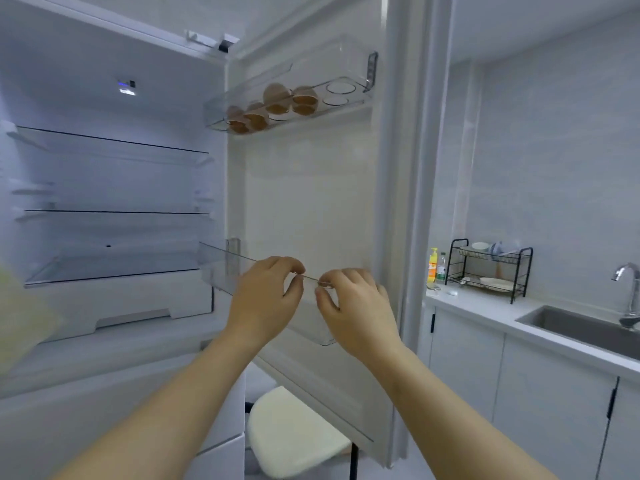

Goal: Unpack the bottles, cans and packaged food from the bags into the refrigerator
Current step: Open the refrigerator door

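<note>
Left hand (266,292) and right hand (356,306), pinch grips on door bin (221,268) rim; eggs (273,98) above, stool (294,431) below.

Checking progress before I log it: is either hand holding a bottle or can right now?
No, the left hand and right hand both pinch the top rim of the clear door bin.

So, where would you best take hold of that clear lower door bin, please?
Take the clear door bin by its thin front rim, coming from the front and above: that edge stands free, while the back sits against the door. The left hand and right hand pinch it there.
</note>
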The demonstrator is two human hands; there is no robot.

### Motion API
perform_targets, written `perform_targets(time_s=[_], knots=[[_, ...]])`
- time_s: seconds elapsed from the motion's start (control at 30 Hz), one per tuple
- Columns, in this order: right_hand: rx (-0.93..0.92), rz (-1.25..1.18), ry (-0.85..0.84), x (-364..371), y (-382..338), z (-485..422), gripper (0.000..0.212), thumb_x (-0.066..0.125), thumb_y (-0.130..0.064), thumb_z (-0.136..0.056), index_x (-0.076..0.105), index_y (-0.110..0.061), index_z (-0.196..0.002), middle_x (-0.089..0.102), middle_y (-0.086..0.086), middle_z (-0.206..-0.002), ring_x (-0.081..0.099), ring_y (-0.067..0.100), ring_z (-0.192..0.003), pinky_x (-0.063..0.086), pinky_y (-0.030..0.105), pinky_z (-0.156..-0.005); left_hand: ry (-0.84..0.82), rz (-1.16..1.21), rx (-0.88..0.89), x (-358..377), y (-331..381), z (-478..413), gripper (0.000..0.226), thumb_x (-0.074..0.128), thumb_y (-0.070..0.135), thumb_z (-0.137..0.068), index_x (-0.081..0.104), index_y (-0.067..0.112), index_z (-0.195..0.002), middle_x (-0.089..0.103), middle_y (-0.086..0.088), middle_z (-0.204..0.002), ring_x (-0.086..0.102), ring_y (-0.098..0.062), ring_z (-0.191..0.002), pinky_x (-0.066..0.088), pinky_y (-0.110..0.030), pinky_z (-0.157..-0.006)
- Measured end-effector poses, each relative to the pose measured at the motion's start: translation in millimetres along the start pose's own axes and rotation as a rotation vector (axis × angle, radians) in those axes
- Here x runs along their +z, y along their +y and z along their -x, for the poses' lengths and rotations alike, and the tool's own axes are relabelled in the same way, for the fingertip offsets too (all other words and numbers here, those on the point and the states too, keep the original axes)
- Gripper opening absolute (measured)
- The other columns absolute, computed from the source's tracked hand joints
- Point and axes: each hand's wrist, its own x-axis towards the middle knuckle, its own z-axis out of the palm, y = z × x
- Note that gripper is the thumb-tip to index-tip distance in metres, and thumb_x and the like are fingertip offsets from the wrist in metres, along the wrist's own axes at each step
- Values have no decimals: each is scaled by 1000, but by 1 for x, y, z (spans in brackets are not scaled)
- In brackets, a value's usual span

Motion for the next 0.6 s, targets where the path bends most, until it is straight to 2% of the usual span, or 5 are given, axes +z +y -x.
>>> perform_targets(time_s=[0.13,0.27,0.4,0.6], knots=[[115,18,7,5,25,-12,25,41,-34,-96,57,-15,-98,54,-2,-108,39,18,-115,35,32,-78,-89,-16,-6,20,-1,-10,28,48,17,-93,57,16,-119,54,3,-125,47,-14,-116,34,-19,-87],[186,19,-40,6,56,-27,22,39,-29,-97,52,-11,-95,45,0,-97,38,19,-112,40,33,-72,-204,-56,49,45,6,-32,31,47,19,-94,54,15,-123,51,0,-127,48,-18,-116,40,-26,-91],[244,-21,-54,7,88,-39,21,37,-25,-98,48,-8,-95,42,0,-100,37,16,-112,39,31,-70,-213,-35,50,75,12,-47,33,48,13,-91,56,12,-122,53,-3,-125,46,-20,-118,39,-27,-94],[275,-49,-80,11,118,-52,14,39,-22,-95,40,-11,-87,42,1,-102,40,17,-104,40,33,-72,-143,-46,58,108,20,-50,38,50,7,-86,55,10,-124,52,-4,-122,42,-22,-117,35,-24,-90]])
